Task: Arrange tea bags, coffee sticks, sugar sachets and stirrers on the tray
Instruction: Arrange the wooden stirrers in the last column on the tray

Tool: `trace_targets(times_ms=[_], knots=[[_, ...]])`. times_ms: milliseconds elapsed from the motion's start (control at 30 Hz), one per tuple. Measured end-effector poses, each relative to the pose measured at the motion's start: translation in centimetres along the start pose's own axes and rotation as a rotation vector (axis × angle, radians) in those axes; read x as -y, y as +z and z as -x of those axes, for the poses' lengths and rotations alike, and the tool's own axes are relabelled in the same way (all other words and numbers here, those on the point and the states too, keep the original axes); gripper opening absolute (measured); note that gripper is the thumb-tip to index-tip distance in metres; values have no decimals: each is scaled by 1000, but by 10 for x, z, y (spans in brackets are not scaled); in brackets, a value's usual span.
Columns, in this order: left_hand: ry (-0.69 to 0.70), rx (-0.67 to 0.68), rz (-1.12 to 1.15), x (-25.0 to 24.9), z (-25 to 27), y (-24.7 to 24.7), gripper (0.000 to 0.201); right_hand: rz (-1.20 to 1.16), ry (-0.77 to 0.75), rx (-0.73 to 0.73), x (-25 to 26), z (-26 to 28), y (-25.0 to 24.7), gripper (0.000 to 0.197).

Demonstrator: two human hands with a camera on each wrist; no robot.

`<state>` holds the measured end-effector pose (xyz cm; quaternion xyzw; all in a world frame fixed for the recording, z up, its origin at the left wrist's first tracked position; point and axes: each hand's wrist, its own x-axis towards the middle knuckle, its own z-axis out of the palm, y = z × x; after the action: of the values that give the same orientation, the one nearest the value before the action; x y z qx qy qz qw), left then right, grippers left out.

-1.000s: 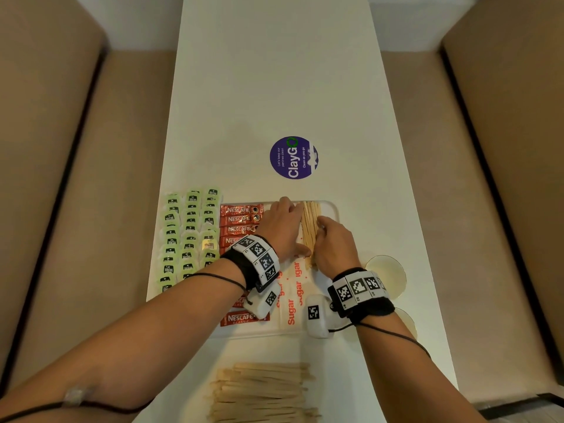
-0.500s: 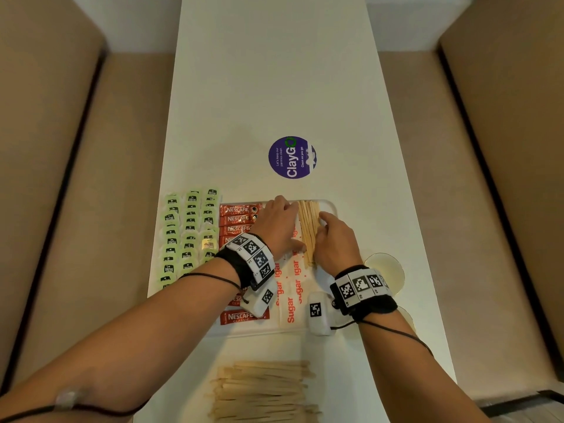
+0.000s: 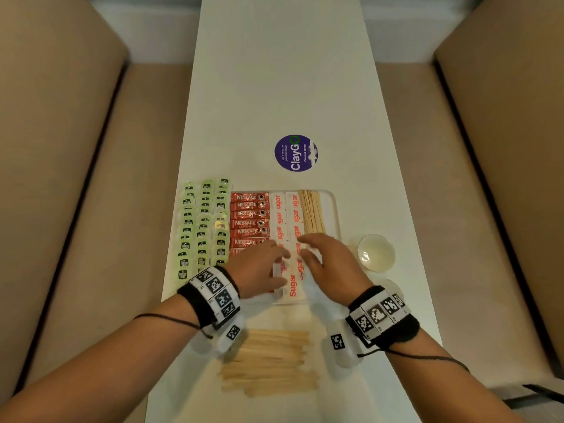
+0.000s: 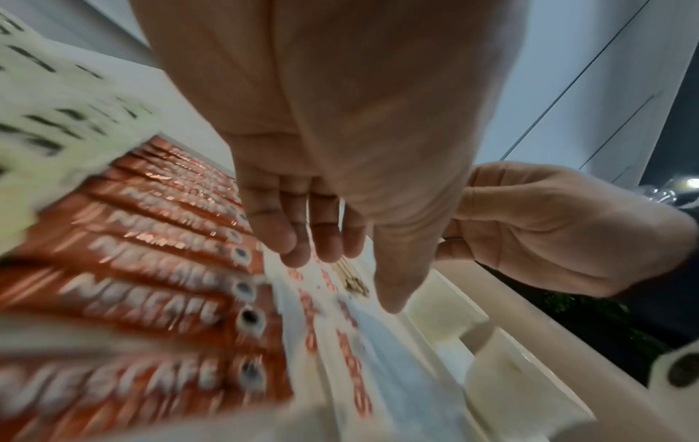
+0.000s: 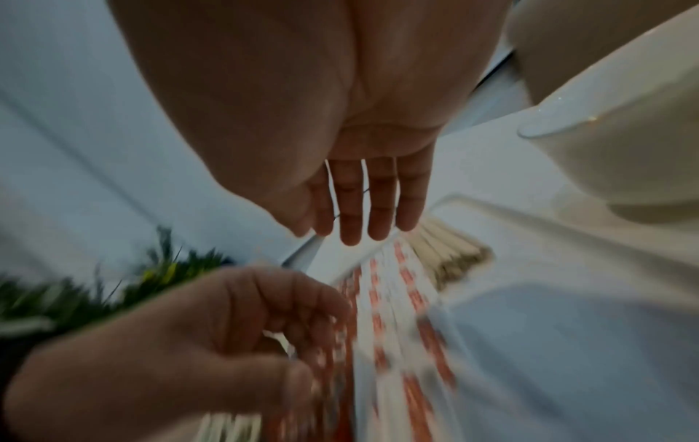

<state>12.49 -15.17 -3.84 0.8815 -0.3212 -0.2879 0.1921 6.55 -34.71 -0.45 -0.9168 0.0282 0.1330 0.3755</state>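
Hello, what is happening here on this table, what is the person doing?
A person is setting out drink supplies on a white tray. Tea bags, coffee sticks, sugar sachets and some stirrers lie in rows. Both hands, left hand and right hand, hover empty over the sachets. More stirrers wait on the table.

Long white table (image 3: 283, 87); tan benches (image 3: 61, 178) flank it.

Both forearms are stretched forward, marker bands worn at the wrists. The left hand (image 3: 259, 270) and right hand (image 3: 329, 264) are held palm-down, close together, fingers seemingly relaxed.
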Motion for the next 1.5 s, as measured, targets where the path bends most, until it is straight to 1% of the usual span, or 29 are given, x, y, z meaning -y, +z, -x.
trace_targets(times_ms=[100, 167, 333, 400, 467, 533, 600, 633, 700, 833, 933, 1033, 1100, 1333, 1500], knots=[[6, 58, -11, -5, 32, 20, 53, 144, -62, 149, -2, 27, 18, 39], [5, 89, -35, -10, 54, 32, 53, 226, -98, 218, -2, 45, 29, 38], [-65, 201, -145, -12, 87, 54, 65, 390, -158, 409, -5, 71, 56, 36], [-55, 236, -228, -13, 99, 63, 69, 450, -187, 456, -9, 82, 70, 40], [-33, 236, -305, -14, 108, 73, 70, 520, -218, 467, -13, 90, 82, 51], [-41, 225, -353, -16, 115, 80, 72, 592, -237, 445, -16, 95, 91, 64], [-56, 215, -360, -17, 119, 86, 73, 630, -246, 418, -16, 97, 97, 71], [-68, 209, -344, -17, 120, 88, 71, 640, -251, 409, -17, 96, 100, 70], [-100, 199, -283, -17, 122, 89, 64, 643, -257, 404, -15, 92, 101, 64], [-159, 201, -183, -21, 121, 89, 47, 621, -269, 442, -11, 85, 98, 45], [-178, 179, -185, -22, 119, 93, 33, 601, -269, 473, -11, 85, 95, 38], [-199, 167, -208, -26, 117, 95, 16, 623, -293, 485, -13, 87, 93, 24], [-202, 156, -206, -29, 117, 94, 8, 623, -301, 490, -15, 88, 91, 23], [-160, 132, -210, -33, 121, 96, 19, 604, -313, 467, -18, 92, 86, 24], [-173, 116, -215, -36, 119, 97, 26, 569, -309, 461, -20, 94, 84, 19]])
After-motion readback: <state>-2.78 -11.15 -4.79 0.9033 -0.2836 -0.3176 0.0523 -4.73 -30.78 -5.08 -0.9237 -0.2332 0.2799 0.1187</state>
